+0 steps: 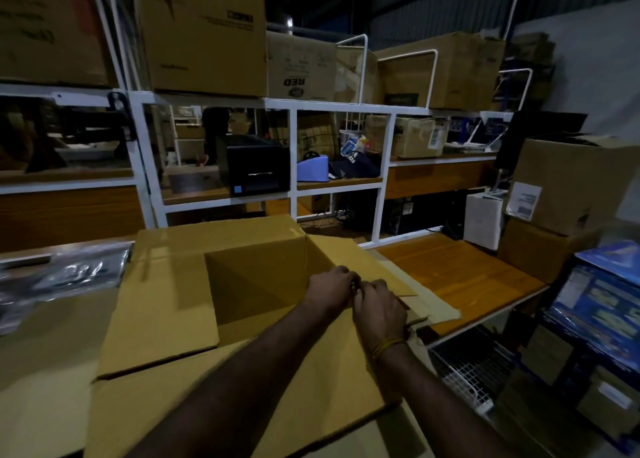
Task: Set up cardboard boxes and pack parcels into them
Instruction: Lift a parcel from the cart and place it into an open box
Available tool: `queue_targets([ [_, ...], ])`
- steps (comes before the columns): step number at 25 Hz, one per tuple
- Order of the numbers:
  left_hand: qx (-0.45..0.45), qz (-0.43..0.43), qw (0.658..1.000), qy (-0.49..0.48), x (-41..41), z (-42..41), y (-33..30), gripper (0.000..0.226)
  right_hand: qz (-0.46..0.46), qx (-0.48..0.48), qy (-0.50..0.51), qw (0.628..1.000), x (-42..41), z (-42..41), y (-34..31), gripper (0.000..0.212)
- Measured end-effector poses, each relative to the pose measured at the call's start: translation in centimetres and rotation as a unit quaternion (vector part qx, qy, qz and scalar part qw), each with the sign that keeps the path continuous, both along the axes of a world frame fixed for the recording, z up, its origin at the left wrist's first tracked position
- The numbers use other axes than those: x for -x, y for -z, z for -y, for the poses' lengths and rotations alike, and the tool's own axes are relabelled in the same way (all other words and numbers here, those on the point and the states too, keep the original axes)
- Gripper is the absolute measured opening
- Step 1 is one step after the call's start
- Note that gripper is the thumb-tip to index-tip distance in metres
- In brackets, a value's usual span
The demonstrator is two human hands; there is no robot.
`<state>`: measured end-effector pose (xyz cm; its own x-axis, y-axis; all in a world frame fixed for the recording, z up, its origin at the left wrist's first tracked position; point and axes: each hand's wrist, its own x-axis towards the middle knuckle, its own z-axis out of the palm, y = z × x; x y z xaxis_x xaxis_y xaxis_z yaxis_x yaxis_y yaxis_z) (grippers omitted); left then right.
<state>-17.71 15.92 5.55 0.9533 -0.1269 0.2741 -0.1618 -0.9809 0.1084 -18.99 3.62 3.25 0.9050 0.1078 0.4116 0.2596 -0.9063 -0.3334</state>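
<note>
While the open cardboard box [242, 284] sits in the middle of my table [460, 274], flaps spread outward, my left hand [330, 289] and right hand [377, 307] meet, fingers curled, pinching its right flap [363, 263] at the rim.

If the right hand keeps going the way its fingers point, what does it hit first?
Probably the left hand: the right hand points up-left and already appears to meet it at the right flap of the open brown cardboard box. Beyond lies the box's cavity; depth is unclear.
</note>
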Motion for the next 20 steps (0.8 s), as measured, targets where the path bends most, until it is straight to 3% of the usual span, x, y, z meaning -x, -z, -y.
queue_targets([
  [9,0.047,0.08,0.982,-0.167,7.7,-4.4,1.3,0.042,0.107,-0.019,-0.165,0.98,2.4,-2.2,2.2,0.029],
  [13,0.015,0.174,0.961,-0.216,12.1,-5.7,2.8,0.037,0.051,-0.015,-0.248,0.967,4.8,-4.8,1.7,0.041],
  [20,-0.015,0.247,0.922,-0.297,19.2,-8.2,4.8,0.031,-0.028,-0.019,-0.345,0.938,8.9,-8.6,-0.4,0.032],
])
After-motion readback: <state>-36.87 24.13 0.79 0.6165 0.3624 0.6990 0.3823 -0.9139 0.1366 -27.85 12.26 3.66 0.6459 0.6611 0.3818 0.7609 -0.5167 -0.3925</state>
